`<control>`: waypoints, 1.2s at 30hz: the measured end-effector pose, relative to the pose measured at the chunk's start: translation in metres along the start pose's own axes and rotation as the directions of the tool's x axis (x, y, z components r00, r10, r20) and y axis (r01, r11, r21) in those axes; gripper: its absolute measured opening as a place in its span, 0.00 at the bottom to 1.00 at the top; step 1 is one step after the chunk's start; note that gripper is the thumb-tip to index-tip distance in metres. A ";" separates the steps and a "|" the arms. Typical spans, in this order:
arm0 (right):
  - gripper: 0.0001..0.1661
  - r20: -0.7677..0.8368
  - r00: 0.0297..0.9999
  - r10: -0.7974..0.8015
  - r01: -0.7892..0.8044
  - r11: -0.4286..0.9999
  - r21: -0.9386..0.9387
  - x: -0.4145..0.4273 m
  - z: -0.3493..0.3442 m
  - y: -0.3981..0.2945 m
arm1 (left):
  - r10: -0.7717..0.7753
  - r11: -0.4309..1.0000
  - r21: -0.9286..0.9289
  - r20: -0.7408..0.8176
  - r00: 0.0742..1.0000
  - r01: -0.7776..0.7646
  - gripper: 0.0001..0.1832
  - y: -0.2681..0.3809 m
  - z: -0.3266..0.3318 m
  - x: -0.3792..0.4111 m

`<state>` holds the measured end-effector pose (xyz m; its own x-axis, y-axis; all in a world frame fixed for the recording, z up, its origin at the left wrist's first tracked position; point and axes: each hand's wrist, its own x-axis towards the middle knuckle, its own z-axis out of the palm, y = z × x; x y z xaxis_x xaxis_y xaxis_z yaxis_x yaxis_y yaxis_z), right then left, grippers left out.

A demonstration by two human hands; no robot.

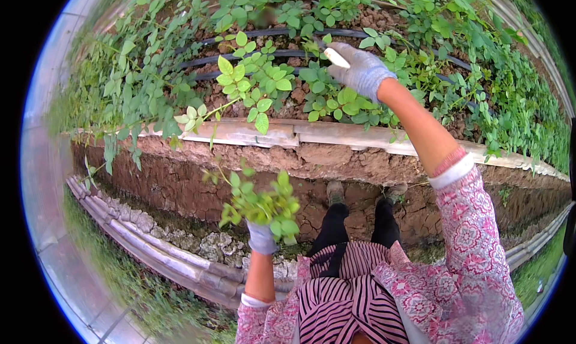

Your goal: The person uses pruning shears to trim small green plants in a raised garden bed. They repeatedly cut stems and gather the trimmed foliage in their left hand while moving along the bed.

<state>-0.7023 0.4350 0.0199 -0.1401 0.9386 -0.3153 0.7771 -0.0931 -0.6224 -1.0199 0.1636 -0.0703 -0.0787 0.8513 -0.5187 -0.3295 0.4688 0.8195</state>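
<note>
My left hand [262, 237], in a pale grey-blue glove, grips a bunch of leafy green cuttings [265, 204] low over the path. The leaves hide most of its fingers. My right hand [357, 69], gloved alike, reaches over the planted bed and is closed around a tool with a white handle [336, 58]. The tool's dark working end is blurred among leaves, so its kind is unclear. Just below that hand grow low leafy plants [346, 103] that look like roses. A taller shoot with light green leaves [234, 76] stands to its left.
Black drip hoses [279, 53] run along the bed's soil. Pale edging boards [342, 132] border the bed. My boots [335, 193] stand on the cracked earth path [157, 182]. Behind, more edging [180, 272] bounds another planted strip. A translucent sheet wall [49, 186] rises at left.
</note>
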 end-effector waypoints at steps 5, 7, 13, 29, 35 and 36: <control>0.31 0.173 0.970 -0.168 0.171 0.985 -0.002 -0.026 0.026 -0.057 | 0.184 0.971 -0.146 -0.056 0.981 -0.191 0.25 0.087 0.084 0.091; 0.31 0.160 0.948 -0.274 0.301 0.936 -0.182 -0.041 0.051 -0.072 | 0.324 0.920 -0.148 -0.234 0.917 -0.363 0.25 0.108 0.096 0.128; 0.29 0.148 0.971 -0.190 0.123 0.919 0.375 -0.069 0.093 -0.055 | 0.382 0.863 -0.305 -0.129 0.915 -0.403 0.22 0.128 0.091 0.162; 0.25 0.486 0.873 -0.044 -0.363 0.608 0.706 -0.060 0.101 -0.042 | 0.357 0.818 -0.528 0.155 0.921 -0.229 0.27 0.114 0.049 0.144; 0.34 0.041 0.999 -0.029 0.006 0.872 0.489 -0.086 0.074 -0.010 | 0.440 0.866 -0.237 -0.057 0.896 -0.440 0.26 0.149 0.044 0.108; 0.36 0.108 0.993 0.041 -0.090 0.866 0.492 -0.083 0.063 -0.017 | 0.467 0.873 -0.133 -0.050 0.883 -0.469 0.27 0.147 0.034 0.108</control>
<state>-0.7427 0.3382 0.0120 -0.1732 0.8925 -0.4164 0.3839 -0.3282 -0.8631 -1.0446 0.3327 0.0026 -0.2708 0.9586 -0.0878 -0.3758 -0.0213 0.9264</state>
